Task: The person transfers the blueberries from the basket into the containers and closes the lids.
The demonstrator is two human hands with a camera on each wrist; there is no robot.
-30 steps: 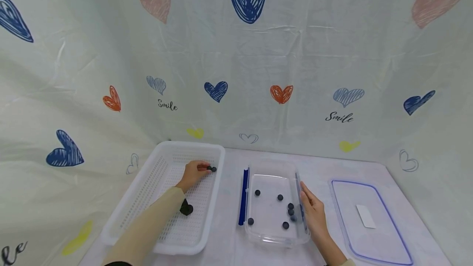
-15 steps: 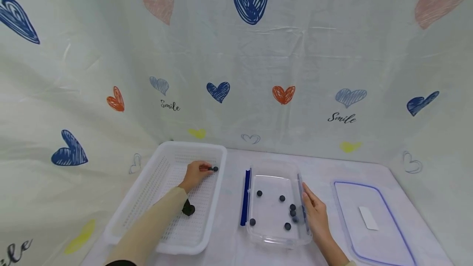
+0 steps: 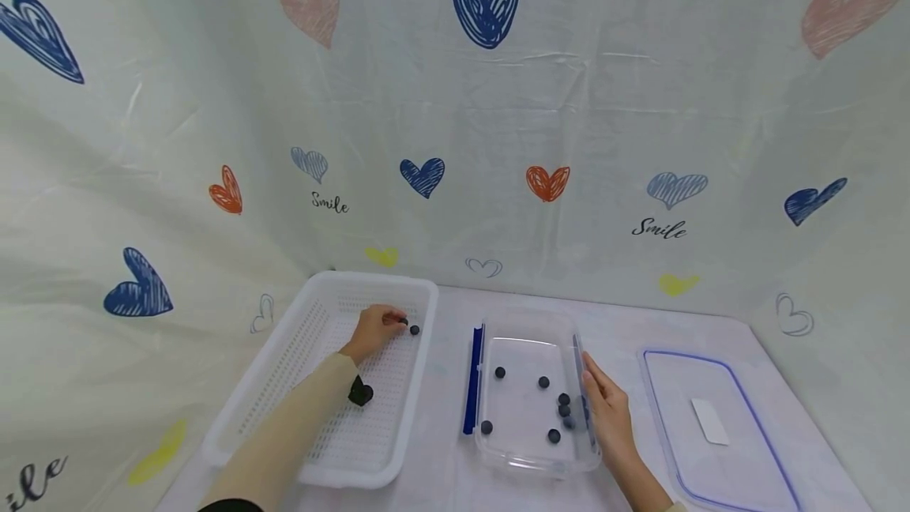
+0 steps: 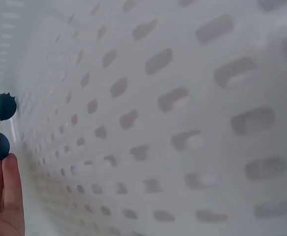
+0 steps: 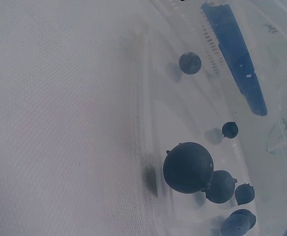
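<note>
Inside the white perforated basket, my left hand pinches a blueberry between thumb and fingertips. A second blueberry lies just beyond those fingertips, near the basket's right wall. Partly behind the left forearm, a dark cluster sits lower in the basket; its parts are hard to separate. My right hand holds the right side of a clear plastic container, which has several blueberries on its floor. The right wrist view shows these berries through the container wall, without the hand.
A blue latch flap sticks out along the container's left side. To the right, a clear lid with a blue seal lies on the white table, a white label on it. A heart-printed curtain hangs behind.
My left hand has drawn slightly away from the second blueberry, so the pinched one is now apart from it. The right hand stays on the container. The head view has shifted a little.
</note>
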